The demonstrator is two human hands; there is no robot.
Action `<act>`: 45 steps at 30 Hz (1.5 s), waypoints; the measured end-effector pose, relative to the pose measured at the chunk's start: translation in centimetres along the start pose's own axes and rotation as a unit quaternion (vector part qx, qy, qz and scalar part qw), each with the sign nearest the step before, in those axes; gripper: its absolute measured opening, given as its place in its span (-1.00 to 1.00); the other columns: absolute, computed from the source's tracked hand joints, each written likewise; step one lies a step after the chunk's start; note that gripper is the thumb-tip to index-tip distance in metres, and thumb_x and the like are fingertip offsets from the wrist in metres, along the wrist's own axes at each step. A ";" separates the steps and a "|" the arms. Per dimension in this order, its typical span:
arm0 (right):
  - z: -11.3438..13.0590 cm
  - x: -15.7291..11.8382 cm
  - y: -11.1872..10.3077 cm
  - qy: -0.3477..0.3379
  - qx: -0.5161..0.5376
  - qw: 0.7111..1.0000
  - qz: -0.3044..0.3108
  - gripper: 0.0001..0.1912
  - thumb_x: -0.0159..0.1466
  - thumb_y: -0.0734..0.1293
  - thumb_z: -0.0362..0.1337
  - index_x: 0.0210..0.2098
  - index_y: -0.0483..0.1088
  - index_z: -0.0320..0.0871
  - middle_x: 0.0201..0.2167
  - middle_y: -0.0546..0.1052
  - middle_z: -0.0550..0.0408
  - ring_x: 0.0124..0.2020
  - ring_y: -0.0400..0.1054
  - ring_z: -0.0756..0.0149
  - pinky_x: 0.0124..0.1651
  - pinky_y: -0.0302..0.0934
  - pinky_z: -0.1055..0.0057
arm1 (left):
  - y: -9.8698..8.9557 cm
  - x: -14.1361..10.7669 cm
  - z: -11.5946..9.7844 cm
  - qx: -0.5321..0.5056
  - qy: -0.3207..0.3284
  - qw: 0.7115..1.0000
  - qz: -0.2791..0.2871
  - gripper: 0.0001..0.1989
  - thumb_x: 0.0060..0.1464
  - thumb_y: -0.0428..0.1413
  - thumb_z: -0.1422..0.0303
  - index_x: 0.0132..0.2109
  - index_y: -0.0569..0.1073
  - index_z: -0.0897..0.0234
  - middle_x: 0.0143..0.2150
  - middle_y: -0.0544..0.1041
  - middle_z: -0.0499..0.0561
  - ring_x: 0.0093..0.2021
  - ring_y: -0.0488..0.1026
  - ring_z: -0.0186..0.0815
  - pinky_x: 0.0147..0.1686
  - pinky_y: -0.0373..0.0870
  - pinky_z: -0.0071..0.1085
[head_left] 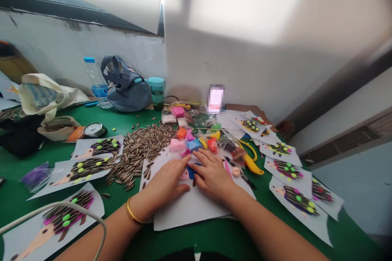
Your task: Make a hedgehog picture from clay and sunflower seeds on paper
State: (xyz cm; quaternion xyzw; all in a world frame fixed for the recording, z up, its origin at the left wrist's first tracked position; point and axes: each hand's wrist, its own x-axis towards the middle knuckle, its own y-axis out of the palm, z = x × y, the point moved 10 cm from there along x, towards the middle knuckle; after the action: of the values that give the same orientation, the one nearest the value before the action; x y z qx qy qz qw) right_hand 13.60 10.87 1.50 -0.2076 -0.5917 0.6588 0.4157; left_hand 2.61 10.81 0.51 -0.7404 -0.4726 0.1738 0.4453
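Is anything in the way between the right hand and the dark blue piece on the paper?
Nothing visible: the right hand already has fingers over the dark blue piece. The colourful packets lie beyond, not between them.

Green table, pale scuffed wall, dark window frame above, bright light patch

Sheet — matt ppr, smooth surf.
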 end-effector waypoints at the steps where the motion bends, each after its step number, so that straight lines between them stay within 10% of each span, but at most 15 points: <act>1: 0.0 0.0 0.0 -0.001 -0.001 1.000 0.002 -0.59 0.31 0.28 -0.23 0.15 0.42 0.05 0.37 0.21 0.03 0.38 -0.01 -0.03 0.24 -0.01 -0.08 | 0.0 0.0 0.0 -0.002 0.000 1.000 -0.003 -0.07 -0.09 0.34 0.44 0.37 0.11 0.15 0.19 0.43 0.18 0.18 0.39 0.00 0.18 0.33 -0.04; 45: 0.3 -0.6 -0.2 -0.019 0.009 1.000 0.011 -0.67 0.32 0.28 -0.22 0.04 0.51 0.14 0.36 0.22 0.08 0.37 0.00 -0.07 0.24 -0.01 -0.09 | 0.1 -0.2 -0.2 0.005 0.027 1.000 -0.002 -0.14 0.00 0.28 0.39 0.38 0.07 0.11 0.23 0.40 0.16 0.19 0.37 0.01 0.16 0.33 -0.01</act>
State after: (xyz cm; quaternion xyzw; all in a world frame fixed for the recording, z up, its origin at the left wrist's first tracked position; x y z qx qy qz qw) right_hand 13.71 10.22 1.63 -0.1975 -0.5910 0.6729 0.3988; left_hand 2.70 10.48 0.50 -0.7416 -0.4611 0.1548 0.4620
